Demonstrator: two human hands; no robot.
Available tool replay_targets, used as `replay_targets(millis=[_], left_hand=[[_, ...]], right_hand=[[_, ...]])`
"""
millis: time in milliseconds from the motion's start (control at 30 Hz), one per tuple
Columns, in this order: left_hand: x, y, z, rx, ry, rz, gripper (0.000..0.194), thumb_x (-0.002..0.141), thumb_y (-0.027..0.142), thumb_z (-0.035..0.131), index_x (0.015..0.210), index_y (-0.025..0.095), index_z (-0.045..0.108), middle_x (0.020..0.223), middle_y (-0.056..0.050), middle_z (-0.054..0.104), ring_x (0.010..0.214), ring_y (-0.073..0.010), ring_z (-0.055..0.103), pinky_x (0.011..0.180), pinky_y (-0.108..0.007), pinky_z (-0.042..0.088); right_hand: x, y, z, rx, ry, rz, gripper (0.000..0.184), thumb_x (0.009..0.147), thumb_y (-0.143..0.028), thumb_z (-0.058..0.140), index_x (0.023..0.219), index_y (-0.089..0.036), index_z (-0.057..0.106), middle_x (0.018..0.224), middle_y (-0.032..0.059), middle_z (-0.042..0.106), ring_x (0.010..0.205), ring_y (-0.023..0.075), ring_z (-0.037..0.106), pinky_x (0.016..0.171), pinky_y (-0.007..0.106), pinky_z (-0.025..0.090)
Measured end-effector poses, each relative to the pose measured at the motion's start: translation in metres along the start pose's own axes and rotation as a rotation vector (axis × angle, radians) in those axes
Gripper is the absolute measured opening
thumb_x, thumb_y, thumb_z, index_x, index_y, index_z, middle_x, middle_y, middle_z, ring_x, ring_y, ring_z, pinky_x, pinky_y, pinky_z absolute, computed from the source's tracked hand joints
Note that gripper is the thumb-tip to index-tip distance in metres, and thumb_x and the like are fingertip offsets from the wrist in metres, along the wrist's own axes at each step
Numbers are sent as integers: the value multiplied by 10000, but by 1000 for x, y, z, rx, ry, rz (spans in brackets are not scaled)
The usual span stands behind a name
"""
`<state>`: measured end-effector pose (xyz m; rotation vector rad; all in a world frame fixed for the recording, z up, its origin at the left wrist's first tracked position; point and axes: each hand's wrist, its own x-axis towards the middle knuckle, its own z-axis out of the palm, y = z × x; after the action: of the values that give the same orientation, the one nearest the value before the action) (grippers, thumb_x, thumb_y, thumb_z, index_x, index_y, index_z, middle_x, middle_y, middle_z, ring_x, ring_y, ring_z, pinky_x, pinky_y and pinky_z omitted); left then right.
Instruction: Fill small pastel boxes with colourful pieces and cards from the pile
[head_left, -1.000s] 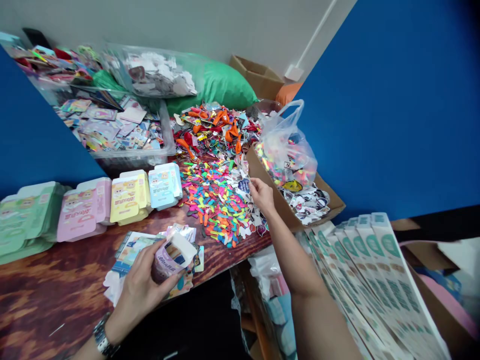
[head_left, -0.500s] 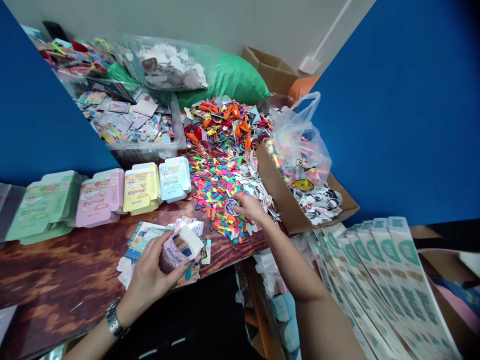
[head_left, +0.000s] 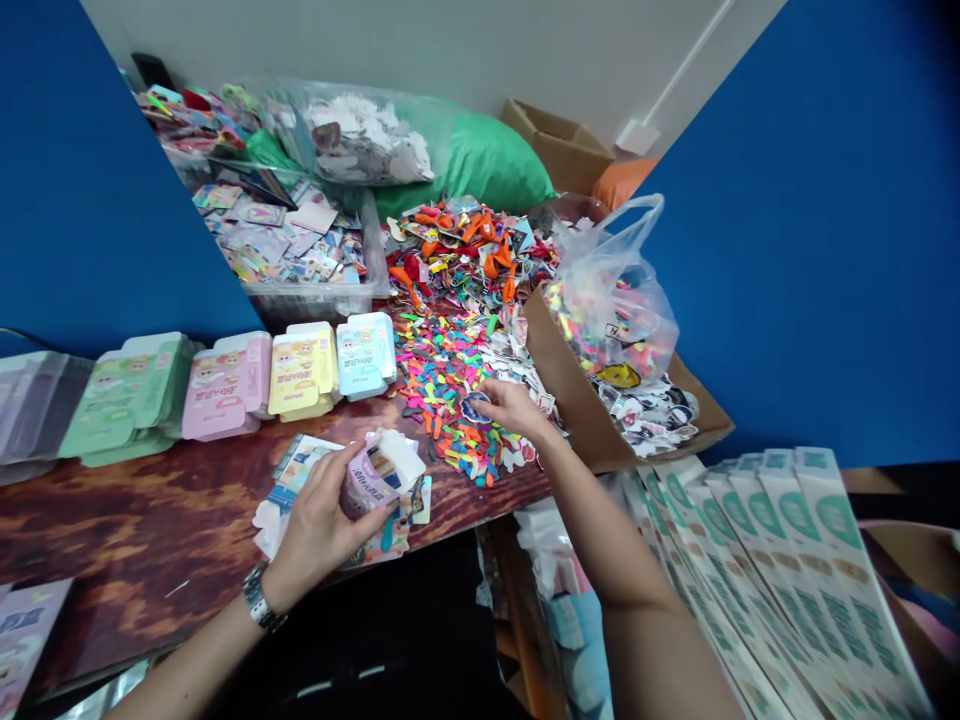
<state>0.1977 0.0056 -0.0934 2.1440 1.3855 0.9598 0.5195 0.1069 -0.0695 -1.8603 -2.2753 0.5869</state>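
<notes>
Left hand (head_left: 319, 512) holds purple carton (head_left: 366, 490) at loose cards (head_left: 282, 496) on desk (head_left: 157, 530), looks part-filled, flap open; right hand (head_left: 516, 410) pinches dark-blue sticker (head_left: 472, 408) over balloon-like bits (head_left: 429, 378), not boxed yet.

Small carton (head_left: 366, 487): lilac, printed, held tilted; mouth uncovered, white flap out toward 2 o'clock. Contents partly visible, unidentified. Flat cutout (head_left: 474, 408): dark blue, pale edge, pinched, partly covered by fingers; outside the carton, at 2 o'clock from it, well apart.
</notes>
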Motion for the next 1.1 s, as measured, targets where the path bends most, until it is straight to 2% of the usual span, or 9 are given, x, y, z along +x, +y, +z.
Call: replay_targets(millis=[100, 200, 367, 500, 667, 733, 867, 967, 1100], left_hand=[[0, 5, 2, -11, -8, -6, 697, 799, 427, 710, 1382, 192, 410, 1231, -112, 578, 1118, -269, 577, 945, -382, 482], [-2, 5, 1, 4, 4, 6, 699, 798, 414, 712, 1386, 191, 404, 1240, -115, 574, 1126, -270, 574, 959, -386, 475], [6, -1, -1, 81, 47, 37, 684, 803, 415, 704, 1380, 183, 418, 1183, -121, 600, 1065, -279, 590, 915, -394, 489], [20, -2, 5, 136, 60, 64, 674, 810, 411, 683, 1378, 165, 417, 1247, -153, 584, 1124, -316, 567, 954, -438, 471], [32, -1, 11, 243, 68, 79, 675, 811, 389, 652, 1377, 101, 421, 1192, -184, 591, 1071, -331, 557, 919, -451, 479], [33, 1, 12, 256, 56, 77, 672, 817, 381, 641, 1382, 94, 416, 1192, -183, 588, 1065, -329, 551, 909, -444, 480], [29, 6, 15, 214, 59, 81, 666, 813, 353, 638, 1391, 124, 399, 1227, -171, 575, 1113, -325, 545, 956, -455, 458], [26, 7, 15, 154, 58, 70, 658, 799, 326, 640, 1383, 141, 400, 1245, -160, 572, 1152, -316, 539, 983, -453, 451], [25, 3, 13, 131, 69, 29, 640, 804, 339, 645, 1363, 127, 417, 1254, -165, 566, 1184, -316, 532, 1002, -446, 449]], right_hand=[[7, -4, 11, -81, -18, 31, 158, 834, -283, 625, 951, -185, 669, 775, 13, 654, 675, 142, 530, 598, 227, 285], [8, -9, 12, -138, -10, 26, 138, 878, -288, 579, 886, -186, 672, 765, 34, 648, 702, 159, 542, 615, 239, 283], [0, -18, -11, -165, 49, -36, 188, 915, -309, 535, 865, -186, 667, 860, 54, 632, 840, 178, 555, 704, 239, 324], [-13, -34, -33, -83, 136, -87, 198, 919, -296, 517, 839, -183, 658, 770, 20, 609, 715, 147, 529, 659, 234, 321], [-29, -78, -46, 55, 139, -249, 207, 932, -311, 520, 853, -194, 671, 725, -5, 623, 638, 121, 515, 622, 226, 311], [-31, -97, -41, 62, 92, -307, 179, 934, -302, 539, 902, -200, 682, 780, 3, 660, 685, 126, 556, 644, 223, 329], [-28, -123, -17, -28, 34, -326, 123, 919, -269, 583, 916, -200, 684, 874, 35, 698, 799, 169, 614, 695, 245, 370], [-27, -130, -1, 68, 77, -352, 111, 929, -225, 568, 975, -204, 667, 951, 38, 710, 888, 173, 635, 776, 247, 421], [-32, -131, 9, 178, 129, -423, 193, 975, -214, 488, 1102, -214, 633, 1066, 51, 699, 960, 160, 644, 850, 250, 461]])
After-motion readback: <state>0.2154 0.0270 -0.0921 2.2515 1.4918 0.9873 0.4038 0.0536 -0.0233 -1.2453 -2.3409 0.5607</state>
